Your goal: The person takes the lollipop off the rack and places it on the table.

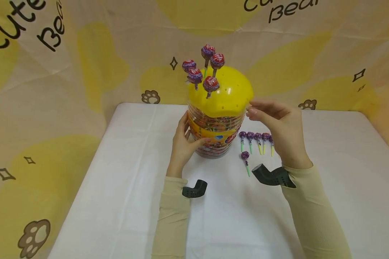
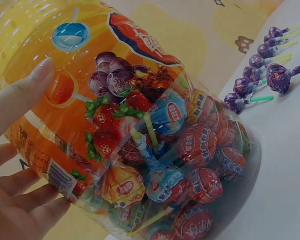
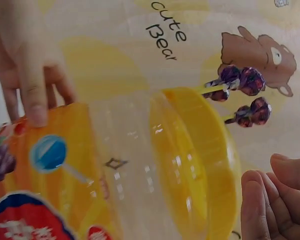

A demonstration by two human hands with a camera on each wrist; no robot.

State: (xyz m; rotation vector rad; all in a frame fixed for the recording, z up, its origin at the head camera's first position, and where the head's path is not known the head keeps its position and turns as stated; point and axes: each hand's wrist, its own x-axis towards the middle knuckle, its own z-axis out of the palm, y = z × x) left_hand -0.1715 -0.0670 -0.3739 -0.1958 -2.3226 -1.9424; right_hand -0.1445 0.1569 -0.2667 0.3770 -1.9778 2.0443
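A clear jar (image 1: 210, 126) with an orange printed label and a rounded yellow lid (image 1: 231, 88) stands upright on the table. Wrapped candies (image 2: 195, 185) fill its lower part. My left hand (image 1: 182, 149) holds the jar's left side, thumb across the label and fingers spread round behind. Several purple lollipops (image 1: 211, 84) stand stick-down in holes in the lid, mostly on its left half. At the lid's right edge is my right hand (image 1: 283, 126), its fingers bent and thumb near the index finger. Nothing shows between those fingertips (image 3: 253, 187) in the right wrist view.
To the jar's right, several purple lollipops (image 1: 258, 136) with green and yellow sticks lie in a row, partly behind my right hand. One lollipop (image 1: 245, 155) lies nearer me. A yellow patterned cloth (image 1: 116, 64) hangs behind the white table (image 1: 139, 144).
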